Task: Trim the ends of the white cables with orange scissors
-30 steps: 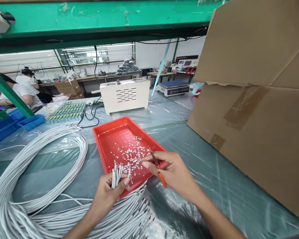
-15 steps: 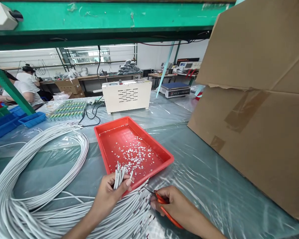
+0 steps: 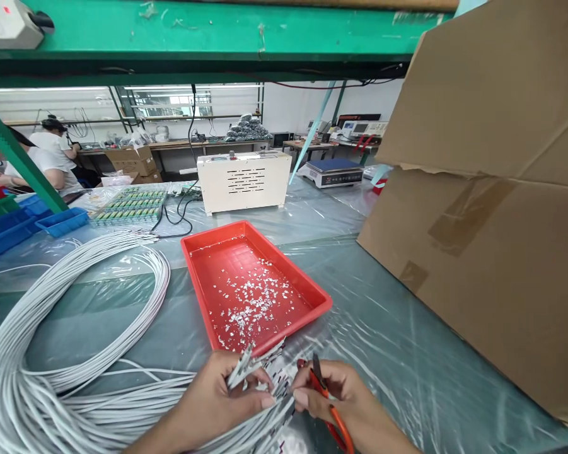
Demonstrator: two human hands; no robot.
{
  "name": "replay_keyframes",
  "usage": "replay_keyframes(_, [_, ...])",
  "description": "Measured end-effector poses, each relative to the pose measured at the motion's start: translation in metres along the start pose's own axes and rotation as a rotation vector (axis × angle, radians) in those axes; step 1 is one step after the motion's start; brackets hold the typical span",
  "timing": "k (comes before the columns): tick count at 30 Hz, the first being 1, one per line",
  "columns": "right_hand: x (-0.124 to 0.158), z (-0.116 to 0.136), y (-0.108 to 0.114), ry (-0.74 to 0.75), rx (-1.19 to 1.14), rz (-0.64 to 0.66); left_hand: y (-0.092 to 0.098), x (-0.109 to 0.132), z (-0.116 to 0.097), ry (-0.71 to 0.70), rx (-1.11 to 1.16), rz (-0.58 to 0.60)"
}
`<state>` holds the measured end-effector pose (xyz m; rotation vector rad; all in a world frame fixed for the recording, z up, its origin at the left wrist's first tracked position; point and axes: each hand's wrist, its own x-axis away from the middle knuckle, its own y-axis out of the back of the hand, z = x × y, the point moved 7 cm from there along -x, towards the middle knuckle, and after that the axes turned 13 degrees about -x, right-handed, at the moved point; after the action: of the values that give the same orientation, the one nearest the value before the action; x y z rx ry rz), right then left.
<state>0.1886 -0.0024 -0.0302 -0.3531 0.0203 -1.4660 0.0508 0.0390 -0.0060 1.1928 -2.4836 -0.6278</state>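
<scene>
My left hand [image 3: 231, 394] is closed on several white cable ends, just below the near edge of a red tray [image 3: 260, 239]. Orange-handled cutters [image 3: 333, 416] are in my right hand [image 3: 335, 391], their dark blades pointing up. The thumb and fingertips of that hand touch the loose cable ends beside my left hand. Small white scraps [image 3: 255, 299] lie in the tray. A large coil of white cables [image 3: 33, 315] spreads on the left, its ends running under my left hand.
Behind the tray stand a cream metal box [image 3: 246, 183] and a scale [image 3: 333, 173]. Cardboard [image 3: 477, 252] rises on the right. Blue bins [image 3: 63, 222] and green boards [image 3: 132, 205] are at the left. Two people sit farther back. A green beam [image 3: 217, 31] crosses overhead.
My left hand has moved down and right with its cables, away from the tray. My right hand has come closer to it; the cutters have swung from pointing left to pointing up.
</scene>
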Motion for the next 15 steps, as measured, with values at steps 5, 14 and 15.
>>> replay_keyframes(5, [0.001,0.021,-0.005,0.197,0.113,-0.073,-0.005,0.004,-0.006,-0.032,-0.036,0.009])
replay_keyframes(14, [-0.006,0.013,-0.015,0.169,-0.095,-0.034,-0.002,0.007,0.005,0.042,0.164,0.012])
replay_keyframes(15, [-0.006,0.013,-0.015,0.159,-0.096,-0.032,-0.002,0.007,0.006,0.056,0.200,0.022])
